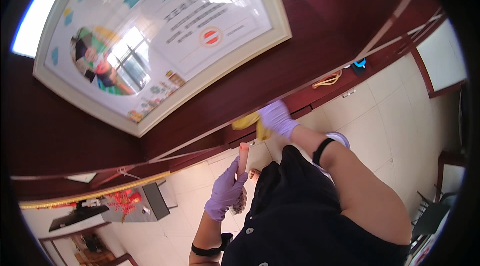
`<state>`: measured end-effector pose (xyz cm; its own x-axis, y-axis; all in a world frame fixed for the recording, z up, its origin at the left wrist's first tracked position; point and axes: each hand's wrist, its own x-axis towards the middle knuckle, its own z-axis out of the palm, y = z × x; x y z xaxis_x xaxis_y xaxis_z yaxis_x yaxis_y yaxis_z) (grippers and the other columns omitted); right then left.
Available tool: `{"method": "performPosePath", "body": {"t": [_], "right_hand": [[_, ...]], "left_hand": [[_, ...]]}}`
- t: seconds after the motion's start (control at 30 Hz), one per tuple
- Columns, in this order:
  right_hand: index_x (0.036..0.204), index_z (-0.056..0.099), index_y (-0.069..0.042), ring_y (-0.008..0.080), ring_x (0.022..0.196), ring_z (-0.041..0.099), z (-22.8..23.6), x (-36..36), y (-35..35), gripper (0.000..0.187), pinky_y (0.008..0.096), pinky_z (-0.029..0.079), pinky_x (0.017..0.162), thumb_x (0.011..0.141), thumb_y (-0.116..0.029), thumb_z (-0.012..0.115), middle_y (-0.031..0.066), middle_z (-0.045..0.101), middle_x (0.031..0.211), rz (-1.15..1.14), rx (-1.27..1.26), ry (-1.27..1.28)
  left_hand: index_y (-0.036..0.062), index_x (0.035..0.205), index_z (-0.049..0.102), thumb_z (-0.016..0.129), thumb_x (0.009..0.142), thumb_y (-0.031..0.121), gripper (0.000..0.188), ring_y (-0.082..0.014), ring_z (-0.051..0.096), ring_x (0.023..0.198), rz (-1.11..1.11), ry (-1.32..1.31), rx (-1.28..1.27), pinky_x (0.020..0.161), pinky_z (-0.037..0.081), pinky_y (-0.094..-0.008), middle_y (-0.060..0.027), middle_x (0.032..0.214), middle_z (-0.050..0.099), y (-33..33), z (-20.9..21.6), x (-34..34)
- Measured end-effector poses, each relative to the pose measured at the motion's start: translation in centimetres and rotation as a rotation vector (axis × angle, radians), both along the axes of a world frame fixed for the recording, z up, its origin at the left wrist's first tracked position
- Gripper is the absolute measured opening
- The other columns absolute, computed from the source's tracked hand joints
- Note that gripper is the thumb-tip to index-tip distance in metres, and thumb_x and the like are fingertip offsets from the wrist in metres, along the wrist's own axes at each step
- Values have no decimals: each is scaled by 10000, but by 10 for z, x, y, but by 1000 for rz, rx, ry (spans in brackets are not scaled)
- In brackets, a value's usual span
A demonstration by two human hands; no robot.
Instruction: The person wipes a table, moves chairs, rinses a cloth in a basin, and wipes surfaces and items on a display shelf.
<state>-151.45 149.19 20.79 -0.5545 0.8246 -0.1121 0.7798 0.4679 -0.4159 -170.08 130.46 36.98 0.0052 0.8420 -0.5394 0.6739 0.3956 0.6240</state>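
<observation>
Yellow cloth [248,122]: soft, crumpled, bright yellow, bunched into a loose wad with one corner hanging down. It sits just right of the picture's centre, pressed against the lower ledge of the dark red-brown wooden wall panel [280,66].

Right hand [276,117]: in a pale purple glove, at about 3 o'clock from the cloth and touching it. The fingers are curled down over the cloth's right part, gripping it against the ledge. A black band circles the forearm behind it.

Left hand [226,191]: also in a pale purple glove, at about 7 o'clock from the cloth and well apart from it. It is closed around a bottle [242,161].

Bottle: slim, pale pink tube-like body, standing roughly upright out of the fist, its top at 12 o'clock from the hand. Whatever is at its lower end is hidden by the fingers.

Framed poster [160,36]: large, cream frame, glossy face reflecting windows, at 10 o'clock from the cloth on the same wooden wall.

Floor [395,106]: pale square tiles, spreading from 3 to 5 o'clock of the cloth.

Yellow cord [327,81]: a small looped bundle on the ledge at about 2 o'clock from the cloth, well apart from it.

Dark shirt [300,216]: the person's own, with buttons, filling the lower middle at 5 o'clock.
</observation>
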Motion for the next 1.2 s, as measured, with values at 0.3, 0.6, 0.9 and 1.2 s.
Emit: {"method": "performPosePath", "body": {"t": [0.3,0.6,0.9,1.2], "right_hand": [[1330,547,-96,258,1283,497,-44,17,-55,439,435,354,1100,908,-201,487,120,552,1351,14,234,161],[1353,541,-196,196,1245,523,-48,138,-37,459,413,375,1081,903,-136,477,26,586,1314,-71,492,104],[1397,512,-179,230,1241,525,-50,112,-60,530,433,354,1115,869,-142,494,61,579,1342,-218,382,302],[1198,655,-204,188,1202,545,-44,137,-46,373,391,356,1108,851,-177,522,10,649,1141,-5,314,133]], "left_hand": [[112,1358,507,627,889,206,493,-342,596,887,-493,495,780,783,479,-449,-143,985,640,117,-23,94],[169,1352,516,585,927,218,434,-291,683,916,-621,887,370,727,536,-420,-124,971,672,214,-115,101],[39,1413,389,713,803,224,715,-352,509,1205,-412,681,556,1028,383,-474,-177,1312,525,219,-127,142],[3,1507,221,778,741,383,1020,-338,375,1338,-618,558,553,1104,308,-494,-171,1459,396,278,-143,294]]}}
